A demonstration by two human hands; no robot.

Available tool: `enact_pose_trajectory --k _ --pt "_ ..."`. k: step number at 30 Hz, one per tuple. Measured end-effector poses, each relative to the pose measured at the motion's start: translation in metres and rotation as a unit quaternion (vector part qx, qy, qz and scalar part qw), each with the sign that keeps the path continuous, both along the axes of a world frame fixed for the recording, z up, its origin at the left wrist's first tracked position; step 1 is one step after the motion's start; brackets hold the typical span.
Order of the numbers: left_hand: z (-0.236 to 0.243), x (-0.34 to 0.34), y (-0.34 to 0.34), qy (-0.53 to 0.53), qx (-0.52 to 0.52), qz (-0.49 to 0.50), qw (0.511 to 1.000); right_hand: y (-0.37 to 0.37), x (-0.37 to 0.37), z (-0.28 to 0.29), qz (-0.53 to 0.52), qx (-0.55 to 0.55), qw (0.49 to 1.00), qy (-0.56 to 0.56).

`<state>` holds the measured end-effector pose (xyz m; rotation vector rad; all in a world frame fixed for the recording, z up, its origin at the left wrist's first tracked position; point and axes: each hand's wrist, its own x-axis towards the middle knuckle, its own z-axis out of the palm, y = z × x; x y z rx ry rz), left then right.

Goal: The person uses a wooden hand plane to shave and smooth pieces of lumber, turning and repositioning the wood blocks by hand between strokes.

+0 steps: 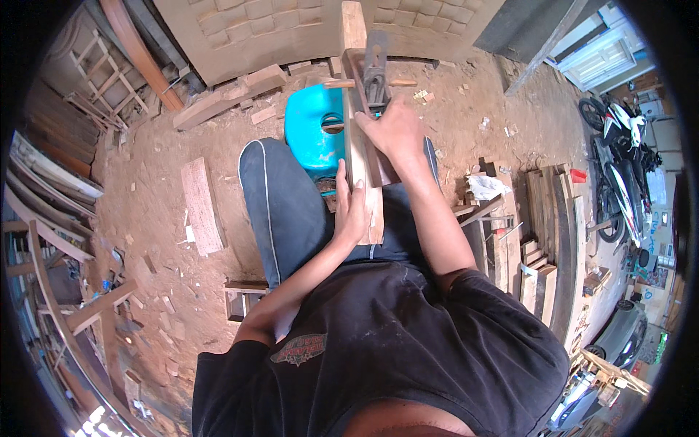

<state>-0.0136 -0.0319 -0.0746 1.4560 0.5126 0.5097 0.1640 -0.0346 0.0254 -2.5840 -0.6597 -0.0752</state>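
My left hand [352, 215] rests along the near part of a long pale wooden beam [374, 222], its fingers on the left side and the thumb on top. The beam points away from my lap, between my knees. My right hand [399, 132] is closed around the dark body of a wooden hand plane [376, 81], just behind its crosswise handle. The plane lies lengthwise against the beam, its blade part tipped toward the right. My palm hides part of the plane. A turquoise plastic stool [309, 135] with a hole in its seat stands beneath the beam's far part.
Left of my knee, a flat board [202, 206] lies on the dirt floor among scraps. Thick timber [231, 97] lies by the far panel. Stacked planks [557, 240] stand at the right, with motorcycles [622, 167] beyond. Curved wooden pieces [47, 197] line the left.
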Motion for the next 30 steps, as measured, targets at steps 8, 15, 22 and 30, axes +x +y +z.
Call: enact_pose_trajectory --k 8,15,22,30 --pt "-0.014 0.000 0.005 0.014 -0.117 0.008 0.993 0.009 0.000 0.005 0.031 0.001 0.996 0.081" --pt "0.038 0.041 0.076 -0.056 0.029 0.150 0.987 0.007 -0.003 0.011 0.018 0.011 0.996 0.085" --pt "0.074 0.108 0.159 0.024 0.320 0.061 0.945 0.001 0.046 0.000 0.068 0.119 0.977 -0.163" --pt "0.067 0.157 0.179 0.208 0.377 -0.009 0.902 0.028 0.081 -0.014 0.174 0.077 0.981 -0.038"
